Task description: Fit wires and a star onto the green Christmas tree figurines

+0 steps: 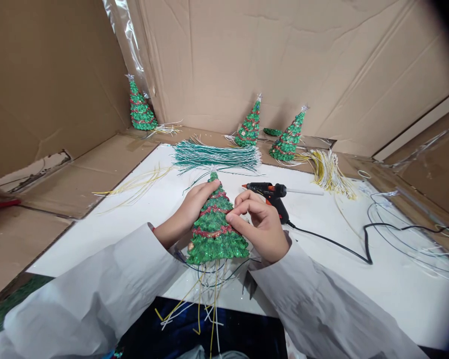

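Observation:
A glittery green toy Christmas tree with red garlands stands upright between my hands, yellow, white and dark green wires hanging from its base. My left hand grips its upper left side, the thumb near the top and the other fingers hidden behind it. My right hand is at the tree's right side, thumb and index finger pinched together against the branches; whatever is between the fingertips is too small to make out. Just beyond the right hand, a black and orange glue gun lies with a glue stick in its back.
Green and white wires lie in a bundle beyond the tree. Three similar trees stand along the cardboard wall. Yellow-white wires lie back right, loose yellow ones at left. A black cord crosses the white board.

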A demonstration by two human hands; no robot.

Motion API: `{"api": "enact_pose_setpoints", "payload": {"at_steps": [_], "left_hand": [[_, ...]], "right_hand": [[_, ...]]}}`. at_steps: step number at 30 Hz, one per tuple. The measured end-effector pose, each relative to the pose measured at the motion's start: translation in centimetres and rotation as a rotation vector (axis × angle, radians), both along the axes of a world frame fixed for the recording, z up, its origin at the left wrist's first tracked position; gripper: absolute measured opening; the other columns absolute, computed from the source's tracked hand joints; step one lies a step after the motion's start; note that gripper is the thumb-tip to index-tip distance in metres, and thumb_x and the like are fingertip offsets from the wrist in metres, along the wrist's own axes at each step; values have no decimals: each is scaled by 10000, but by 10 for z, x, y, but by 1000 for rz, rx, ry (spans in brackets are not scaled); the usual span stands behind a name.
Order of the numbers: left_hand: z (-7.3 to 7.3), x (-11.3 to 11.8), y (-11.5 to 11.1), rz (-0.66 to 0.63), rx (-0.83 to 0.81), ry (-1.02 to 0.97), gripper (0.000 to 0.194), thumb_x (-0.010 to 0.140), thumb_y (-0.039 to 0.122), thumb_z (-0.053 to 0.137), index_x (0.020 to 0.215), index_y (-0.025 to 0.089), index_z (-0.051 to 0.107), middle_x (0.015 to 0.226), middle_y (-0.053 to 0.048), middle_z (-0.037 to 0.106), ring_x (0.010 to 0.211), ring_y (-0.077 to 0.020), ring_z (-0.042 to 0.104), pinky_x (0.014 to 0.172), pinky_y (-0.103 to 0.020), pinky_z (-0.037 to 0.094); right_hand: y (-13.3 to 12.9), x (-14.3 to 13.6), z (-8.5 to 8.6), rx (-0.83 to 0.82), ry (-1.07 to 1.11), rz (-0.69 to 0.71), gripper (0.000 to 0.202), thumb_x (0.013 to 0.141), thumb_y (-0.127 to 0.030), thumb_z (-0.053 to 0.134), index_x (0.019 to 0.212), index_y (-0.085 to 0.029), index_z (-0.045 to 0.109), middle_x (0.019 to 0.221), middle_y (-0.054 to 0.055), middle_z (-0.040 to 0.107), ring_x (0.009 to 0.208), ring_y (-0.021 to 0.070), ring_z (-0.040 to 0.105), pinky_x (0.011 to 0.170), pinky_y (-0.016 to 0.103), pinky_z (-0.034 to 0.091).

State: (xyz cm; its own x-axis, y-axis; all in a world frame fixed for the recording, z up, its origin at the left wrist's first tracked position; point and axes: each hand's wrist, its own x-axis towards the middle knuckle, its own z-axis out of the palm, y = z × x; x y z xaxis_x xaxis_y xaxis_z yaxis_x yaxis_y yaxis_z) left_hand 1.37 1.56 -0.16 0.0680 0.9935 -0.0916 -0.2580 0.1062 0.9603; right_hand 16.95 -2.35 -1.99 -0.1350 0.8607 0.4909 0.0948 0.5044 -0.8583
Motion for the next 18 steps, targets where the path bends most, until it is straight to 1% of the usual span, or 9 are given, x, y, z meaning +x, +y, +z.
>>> {"api": "enact_pose_setpoints", "payload": {"at_steps": [3,6,8,10,12,14,16,18], "left_hand": [[2,-1,-1,-3,-48,-61,197,776,164,690,610,206,593,581,49,578,594,-142,521,591,-232,394],[0,-1,1,-14,-102,-124,195,785,236,695,637,199,573,590,52,585,554,-120,535,564,-214,414],[-3,-1,5,-44,-154,-165,227,804,321,671,652,194,560,570,44,577,501,-121,536,530,-221,433],[-5,-1,7,-81,-210,-200,262,823,379,627,660,189,550,554,28,579,462,-133,545,508,-241,462],[-7,-1,9,-102,-250,-230,266,839,392,591,677,185,552,557,16,592,454,-140,566,510,-254,492],[-8,-1,10,-113,-271,-256,259,844,392,582,698,181,560,570,10,608,461,-139,586,515,-253,509],[-9,-1,10,-125,-282,-278,260,839,397,593,702,178,562,574,7,620,452,-139,590,511,-256,519],[-10,-1,10,-130,-287,-294,266,832,400,604,693,178,556,570,5,627,443,-142,593,508,-263,526]], "right_hand": [[1,-2,-1,2,-42,-59,78,796,-267,689,731,-229,710,796,15,567,763,160,557,719,336,443],[5,3,-1,21,-97,-156,109,776,-331,712,807,-227,725,825,22,598,706,149,547,632,301,427],[8,13,-2,38,-140,-263,151,773,-356,702,721,-215,687,762,9,596,665,143,535,624,294,416],[11,25,-5,49,-194,-403,287,786,-363,668,565,-203,580,645,-7,557,616,138,514,629,294,398],[13,38,-9,48,-265,-546,400,771,-372,657,463,-202,465,542,-21,491,529,120,446,586,290,346],[12,48,-14,32,-345,-643,457,752,-395,647,416,-206,402,479,-30,433,474,106,373,545,289,290],[9,53,-19,-2,-421,-695,473,750,-429,626,399,-210,397,443,-35,402,450,104,340,527,287,267],[5,57,-22,-61,-486,-738,469,746,-459,622,397,-215,426,417,-38,388,437,110,338,517,284,264]]}}
